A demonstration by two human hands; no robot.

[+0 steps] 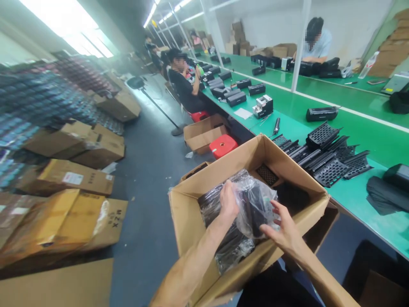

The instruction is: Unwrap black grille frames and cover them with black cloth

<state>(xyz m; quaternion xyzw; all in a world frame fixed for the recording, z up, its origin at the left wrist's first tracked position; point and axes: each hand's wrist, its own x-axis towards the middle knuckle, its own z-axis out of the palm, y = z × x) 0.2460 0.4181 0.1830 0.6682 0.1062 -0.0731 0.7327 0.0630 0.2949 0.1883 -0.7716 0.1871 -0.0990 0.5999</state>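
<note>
Head view: both hands reach into an open carton (191,221) beside the green bench (361,196). The left hand (228,202) is closed on the top of a clear bag (255,204) holding a dark part — fingers curled into the plastic. The right hand (281,230) is half open, fingers spread against the bag's lower side. More bagged parts (230,251) lie beneath. Black grilles (329,157) are heaped on the bench, well apart.
</note>
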